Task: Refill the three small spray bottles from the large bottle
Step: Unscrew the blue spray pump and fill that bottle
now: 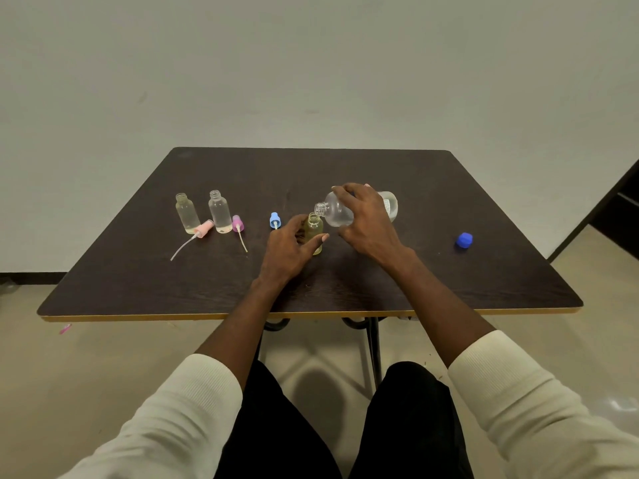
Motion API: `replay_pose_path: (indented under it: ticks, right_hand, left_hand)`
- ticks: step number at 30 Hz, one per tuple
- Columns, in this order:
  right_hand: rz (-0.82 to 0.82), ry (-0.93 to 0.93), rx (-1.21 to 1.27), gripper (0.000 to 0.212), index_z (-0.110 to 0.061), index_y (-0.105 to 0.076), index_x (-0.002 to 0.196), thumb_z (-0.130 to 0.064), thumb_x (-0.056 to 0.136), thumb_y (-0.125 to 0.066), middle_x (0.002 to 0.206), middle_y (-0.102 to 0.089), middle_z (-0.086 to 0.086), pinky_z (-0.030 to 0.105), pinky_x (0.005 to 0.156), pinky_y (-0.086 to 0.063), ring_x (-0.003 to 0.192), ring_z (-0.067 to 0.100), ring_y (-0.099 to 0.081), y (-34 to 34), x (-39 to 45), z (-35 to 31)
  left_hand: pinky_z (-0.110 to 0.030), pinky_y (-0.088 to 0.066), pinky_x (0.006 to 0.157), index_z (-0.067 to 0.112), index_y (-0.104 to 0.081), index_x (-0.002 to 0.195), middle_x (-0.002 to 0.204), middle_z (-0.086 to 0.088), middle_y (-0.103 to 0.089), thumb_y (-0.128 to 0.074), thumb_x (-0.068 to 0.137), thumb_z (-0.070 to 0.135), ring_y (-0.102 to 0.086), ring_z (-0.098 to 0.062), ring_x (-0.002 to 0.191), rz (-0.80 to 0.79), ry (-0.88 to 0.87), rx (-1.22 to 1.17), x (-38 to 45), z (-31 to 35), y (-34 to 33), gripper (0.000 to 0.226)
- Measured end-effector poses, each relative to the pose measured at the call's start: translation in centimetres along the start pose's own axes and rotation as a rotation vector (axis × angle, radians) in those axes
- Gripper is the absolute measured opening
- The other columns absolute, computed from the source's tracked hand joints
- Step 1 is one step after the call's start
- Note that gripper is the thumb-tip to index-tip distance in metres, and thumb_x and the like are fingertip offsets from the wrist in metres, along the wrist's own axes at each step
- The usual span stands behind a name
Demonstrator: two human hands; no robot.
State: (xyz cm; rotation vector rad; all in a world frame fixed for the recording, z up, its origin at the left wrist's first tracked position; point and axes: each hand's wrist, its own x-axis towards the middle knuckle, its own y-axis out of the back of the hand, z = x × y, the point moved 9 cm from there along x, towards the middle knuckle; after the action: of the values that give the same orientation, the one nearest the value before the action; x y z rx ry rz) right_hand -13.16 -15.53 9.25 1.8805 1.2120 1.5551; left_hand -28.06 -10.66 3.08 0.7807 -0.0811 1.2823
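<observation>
Tipped the large bottle (pixel 349 210) in the curled right hand (pixel 366 219) mouth-down over the small yellow bottle (pixel 314 233), steadied upright by the loosely cupping left hand (pixel 290 250).

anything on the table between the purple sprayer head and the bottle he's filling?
Yes, in the head view: a blue sprayer head lies between the purple sprayer head and the small bottle steadied by the left hand. Otherwise bare table.

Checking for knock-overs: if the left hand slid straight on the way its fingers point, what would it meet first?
The left hand already curls around the small yellowish bottle; that comes first, with the large bottle tilted just beyond.
</observation>
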Motion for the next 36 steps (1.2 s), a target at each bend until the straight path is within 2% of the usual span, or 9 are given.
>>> replay_pose_path:
  ticks: [4,9,15,22,27,32,36]
  right_hand:
    - [0.018,0.036,-0.015,0.063,-0.009,-0.056,0.133,-0.014,0.072,-0.069,0.127,-0.055,0.012,0.041,0.116,-0.018,0.121,0.028,-0.05,0.2,0.2,-0.3]
    - [0.023,0.056,-0.03,0.064,-0.01,-0.056,0.133,-0.011,0.072,-0.072,0.129,-0.055,0.011,0.04,0.116,-0.016,0.123,0.028,-0.049,0.2,0.4,-0.5]
    - [0.04,0.081,-0.036,0.063,-0.009,-0.057,0.132,-0.009,0.071,-0.073,0.128,-0.055,0.012,0.04,0.116,-0.015,0.122,0.029,-0.049,0.4,0.6,-0.7]
    - [0.065,0.098,-0.036,0.064,-0.009,-0.059,0.129,-0.004,0.067,-0.074,0.125,-0.056,0.011,0.038,0.117,-0.013,0.12,0.027,-0.051,0.5,0.8,-0.9]
    - [0.075,0.096,-0.031,0.064,-0.009,-0.06,0.128,-0.003,0.067,-0.074,0.124,-0.057,0.01,0.038,0.118,-0.013,0.12,0.026,-0.051,0.5,0.8,-1.0]
    - [0.08,0.105,-0.035,0.064,-0.008,-0.059,0.128,-0.001,0.066,-0.071,0.124,-0.056,0.01,0.036,0.118,-0.011,0.119,0.026,-0.051,0.7,0.8,-1.2]
    - [0.078,0.112,-0.036,0.064,-0.008,-0.059,0.127,0.0,0.065,-0.07,0.124,-0.056,0.01,0.033,0.118,-0.008,0.12,0.026,-0.051,0.8,0.9,-1.3]
  left_hand:
    - [0.0,-0.044,0.074,0.01,-0.062,0.127,0.099,0.012,-0.062,-0.078,0.085,0.036,-0.061,-0.001,0.087,-0.004,0.006,0.01,-0.1,0.0,0.0,0.053]
    - [-0.002,-0.046,0.076,0.011,-0.062,0.127,0.1,0.012,-0.063,-0.078,0.084,0.038,-0.063,-0.002,0.089,0.0,0.013,0.01,-0.1,0.0,0.1,0.054]
    - [-0.017,-0.055,0.08,0.011,-0.062,0.126,0.101,0.008,-0.068,-0.078,0.084,0.04,-0.066,-0.005,0.088,0.005,0.003,0.001,-0.1,0.1,0.1,0.053]
    - [-0.011,-0.052,0.078,0.01,-0.063,0.124,0.099,0.011,-0.065,-0.078,0.085,0.037,-0.064,-0.001,0.086,-0.006,0.002,-0.009,-0.1,0.2,0.0,0.051]
    - [-0.015,-0.055,0.079,0.011,-0.062,0.125,0.1,0.011,-0.066,-0.078,0.084,0.038,-0.066,-0.004,0.089,-0.003,0.009,-0.015,-0.1,0.1,0.0,0.052]
    - [-0.005,-0.049,0.076,0.009,-0.062,0.125,0.099,0.012,-0.064,-0.078,0.085,0.035,-0.061,0.011,0.083,-0.006,0.014,-0.008,-0.1,0.2,0.0,0.051]
    - [-0.004,-0.048,0.075,0.008,-0.063,0.125,0.098,0.012,-0.064,-0.079,0.085,0.034,-0.059,0.015,0.082,0.002,0.015,-0.003,-0.1,0.1,0.1,0.051]
